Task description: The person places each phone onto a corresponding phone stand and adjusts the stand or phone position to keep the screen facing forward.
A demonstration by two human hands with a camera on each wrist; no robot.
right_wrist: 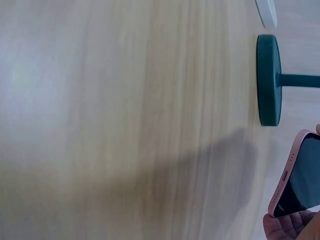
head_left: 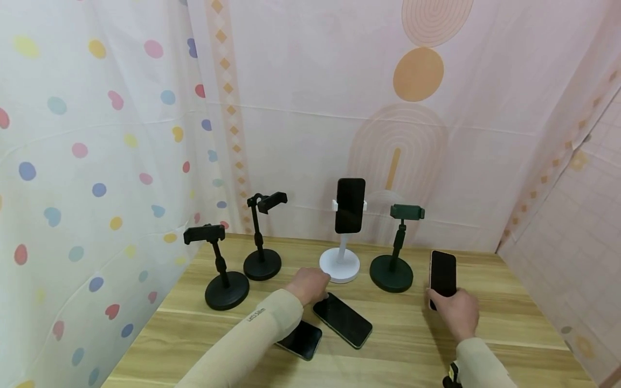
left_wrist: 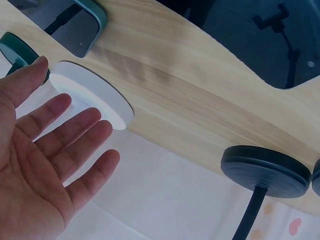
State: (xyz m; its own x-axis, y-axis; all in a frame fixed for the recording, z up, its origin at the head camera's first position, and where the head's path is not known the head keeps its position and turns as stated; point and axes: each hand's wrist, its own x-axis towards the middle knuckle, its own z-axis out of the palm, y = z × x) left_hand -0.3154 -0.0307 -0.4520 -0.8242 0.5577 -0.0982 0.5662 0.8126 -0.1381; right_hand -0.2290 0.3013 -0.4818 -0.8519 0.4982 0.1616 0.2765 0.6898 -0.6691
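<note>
In the head view my right hand (head_left: 458, 311) grips a pink-framed phone (head_left: 443, 275) by its lower part, held up over the right side of the table; its lower end also shows in the right wrist view. My left hand (head_left: 308, 284) hovers near the white stand (head_left: 339, 265), and the left wrist view shows its fingers relaxed and spread with nothing in them. A phone (head_left: 350, 205) stands upright in the white stand's clamp. Below the left hand lie a green-edged phone (head_left: 342, 319) and another dark phone (head_left: 303, 340), the latter partly hidden by the sleeve.
A dark green stand (head_left: 391, 273) with its clamp unfilled stands right of the white one. Two black stands, a nearer one (head_left: 227, 291) and a farther one (head_left: 262, 264), stand at left. Patterned curtains (head_left: 301, 151) hang behind and beside the wooden table (head_left: 388, 350).
</note>
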